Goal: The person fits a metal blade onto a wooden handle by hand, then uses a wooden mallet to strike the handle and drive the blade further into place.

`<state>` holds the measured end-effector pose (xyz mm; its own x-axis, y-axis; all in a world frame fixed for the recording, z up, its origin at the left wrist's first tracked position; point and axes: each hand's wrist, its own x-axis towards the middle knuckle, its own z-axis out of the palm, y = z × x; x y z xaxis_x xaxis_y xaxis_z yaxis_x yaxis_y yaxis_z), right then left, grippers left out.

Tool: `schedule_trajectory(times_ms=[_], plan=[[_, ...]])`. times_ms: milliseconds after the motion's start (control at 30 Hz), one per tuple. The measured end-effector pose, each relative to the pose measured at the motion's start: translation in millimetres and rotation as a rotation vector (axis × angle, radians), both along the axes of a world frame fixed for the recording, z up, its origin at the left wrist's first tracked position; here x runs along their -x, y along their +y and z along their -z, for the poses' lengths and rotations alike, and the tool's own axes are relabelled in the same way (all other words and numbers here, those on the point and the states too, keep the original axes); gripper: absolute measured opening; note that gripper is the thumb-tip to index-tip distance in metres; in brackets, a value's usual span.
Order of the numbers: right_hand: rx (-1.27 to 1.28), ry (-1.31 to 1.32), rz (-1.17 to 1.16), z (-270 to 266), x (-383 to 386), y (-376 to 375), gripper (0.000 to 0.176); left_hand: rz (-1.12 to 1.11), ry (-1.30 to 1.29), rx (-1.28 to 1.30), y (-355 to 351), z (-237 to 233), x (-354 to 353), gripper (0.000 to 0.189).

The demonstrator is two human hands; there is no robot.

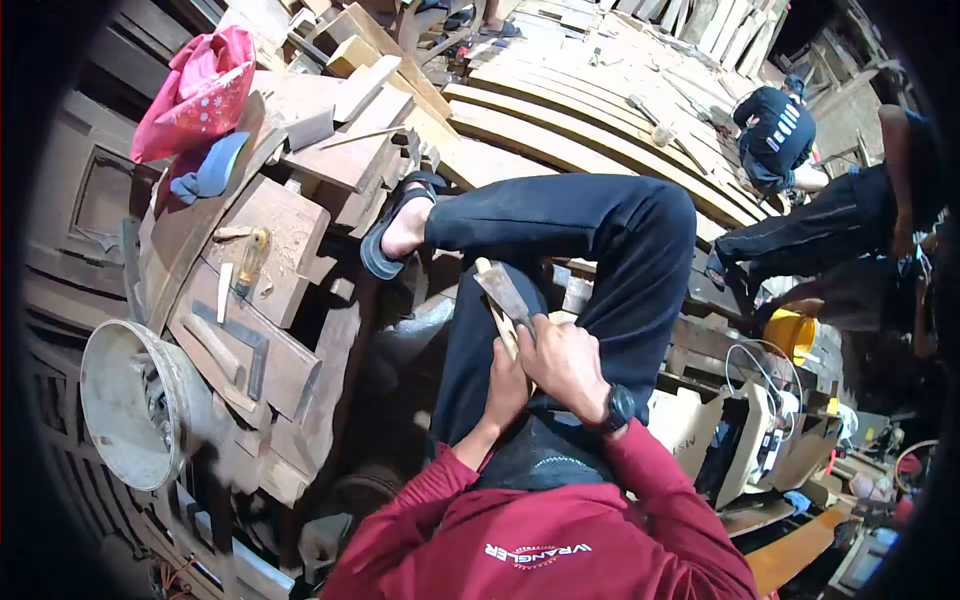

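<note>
A pale wooden stick [504,331] is held in my left hand [508,386], low between my knees, its lower end hidden in the fingers. My right hand [566,364], with a black watch on the wrist, grips a flat grey metal blade [506,296] that lies along the stick and covers much of it. The stick's light tip [484,265] pokes out beyond the blade's far end. Both hands are closed and close together, right beside my thigh; whatever handle the blade has is hidden in the right fist.
On the left, a wooden bench [290,215] holds a wooden-handled tool [254,255], a metal square [262,362] and shavings. A white bucket [133,405] and a pink bag [200,100] are nearby. Long planks [580,130] lie ahead. Other people [778,130] are at the right.
</note>
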<state>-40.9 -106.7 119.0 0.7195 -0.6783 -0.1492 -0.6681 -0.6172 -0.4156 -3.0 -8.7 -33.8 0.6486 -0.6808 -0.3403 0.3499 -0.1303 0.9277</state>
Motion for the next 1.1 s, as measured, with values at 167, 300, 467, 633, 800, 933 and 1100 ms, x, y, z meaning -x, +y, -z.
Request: schedule_trajectory(times_ms=[167,300,467,633,800,933,1100], plan=[[-0.048,0.061,-0.019,-15,11,6,0.036,0.047,-0.134,-0.149,3,-31,-6,0.040],[-0.047,-0.019,-0.029,6,-2,-1,0.033,0.038,-0.166,-0.063,-1,-31,-4,0.044],[-0.069,0.065,-0.010,-15,9,4,0.035,0.032,-0.043,-0.106,1,-39,-9,0.047],[-0.058,-0.016,-0.036,1,-8,-4,0.036,0.077,-0.391,-0.015,2,-25,-3,0.045],[-0.074,0.056,-0.044,-17,7,1,0.038,0.027,-0.027,-0.115,-2,-37,-7,0.035],[-0.018,-0.007,-0.057,13,-9,-5,0.036,0.142,-0.609,-0.038,5,-27,-4,0.039],[-0.074,0.082,-0.059,-29,4,-2,0.037,0.053,-0.033,-0.143,-1,-27,-7,0.047]])
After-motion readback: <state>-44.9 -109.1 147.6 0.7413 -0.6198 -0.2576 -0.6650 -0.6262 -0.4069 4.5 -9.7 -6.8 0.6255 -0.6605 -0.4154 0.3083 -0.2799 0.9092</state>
